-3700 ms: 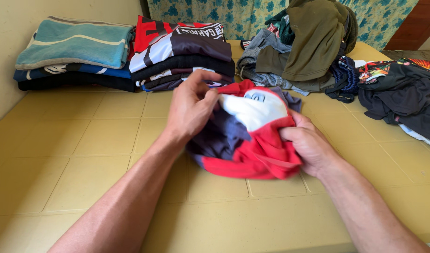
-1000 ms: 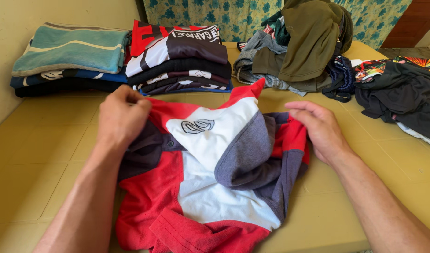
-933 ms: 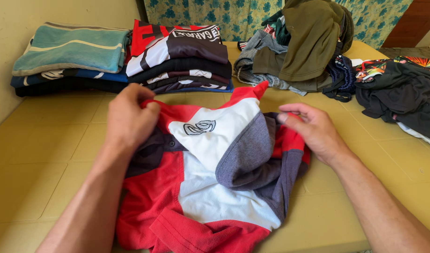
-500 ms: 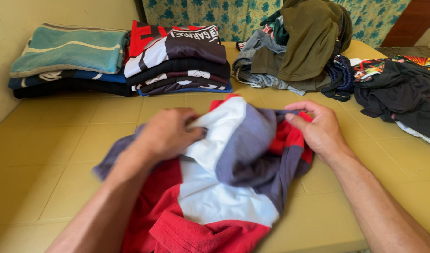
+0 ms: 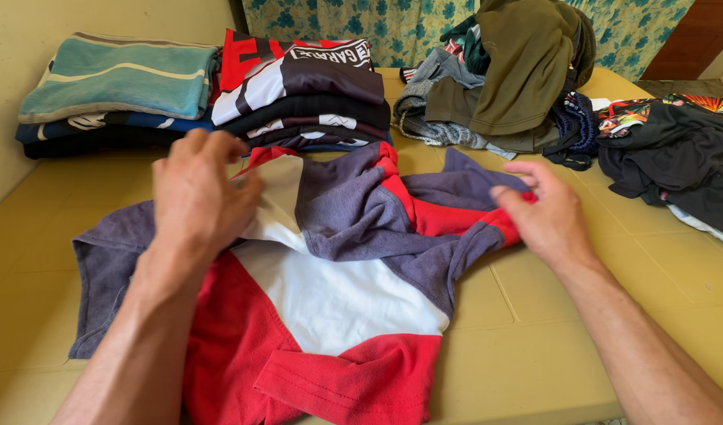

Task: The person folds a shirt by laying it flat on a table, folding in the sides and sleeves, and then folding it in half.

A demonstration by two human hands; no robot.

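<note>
A red, white and grey-purple polo shirt (image 5: 330,291) lies spread and rumpled on the yellow padded surface (image 5: 550,346) in front of me. My left hand (image 5: 194,197) pinches the shirt's cloth near the collar, at the upper left. On the right, the fingers of my right hand (image 5: 546,216) grip the red-edged sleeve. A grey sleeve lies flat to the left of my left forearm.
Two stacks of folded clothes stand at the back left: a teal towel stack (image 5: 117,86) and a red, white and black stack (image 5: 302,90). An unfolded heap topped by an olive garment (image 5: 519,71) sits at the back; dark clothes (image 5: 676,165) lie at the right.
The bunched shirt has been opened out and spread across the surface. My left hand moved left and up with the collar; the grey left sleeve now lies flat.
</note>
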